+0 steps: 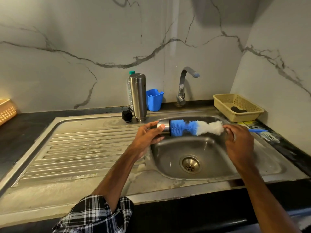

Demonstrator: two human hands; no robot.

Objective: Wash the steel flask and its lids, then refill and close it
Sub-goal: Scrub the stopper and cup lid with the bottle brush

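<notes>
Where marble walls (pixel 84 39) meet, steel sink (pixel 168 188) bears flask (pixel 138 96)

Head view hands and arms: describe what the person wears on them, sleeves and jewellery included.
The left hand and right hand are bare: no gloves, rings or watch show. The left arm wears a black-and-white checked cloth sleeve pushed up near the elbow, forearm uncovered. The right arm shows no sleeve within the picture.

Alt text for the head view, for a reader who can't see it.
Over a steel sink, the left hand holds a steel lid while the right hand holds a blue-and-white bottle brush at its mouth. The steel flask and a black cap stand behind on the drainboard.
</notes>
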